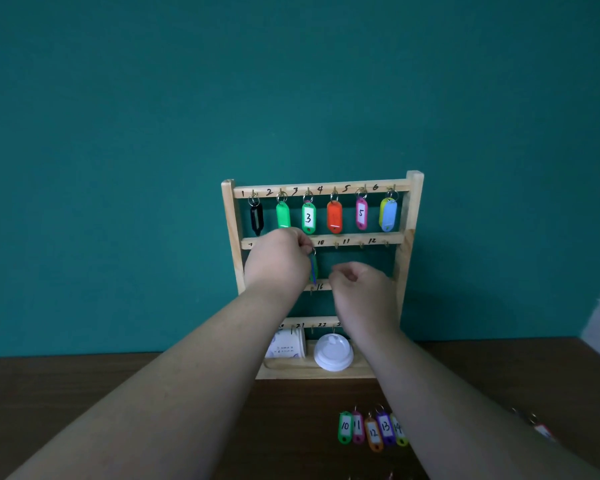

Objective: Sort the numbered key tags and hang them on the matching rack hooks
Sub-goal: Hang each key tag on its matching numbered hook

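A wooden key rack point(413, 216) stands against the teal wall, its rails numbered by hand. Six coloured tags hang on the top rail, among them a green tag marked 3 point(308, 218) and a pink one marked 5 point(361, 213). My left hand point(278, 261) pinches the ring of a green and blue tag point(313, 270) at the second rail, just left of the number 10. My right hand point(359, 289) hovers beside it with fingers curled, holding nothing that I can see. Tags marked 10 to 14 point(373, 429) lie in a row on the table.
A paper cup point(286, 344) lying on its side and a white lid point(333, 351) sit on the rack's base shelf. Another tag point(542, 429) lies at the table's right. The brown table point(84, 375) runs along the wall.
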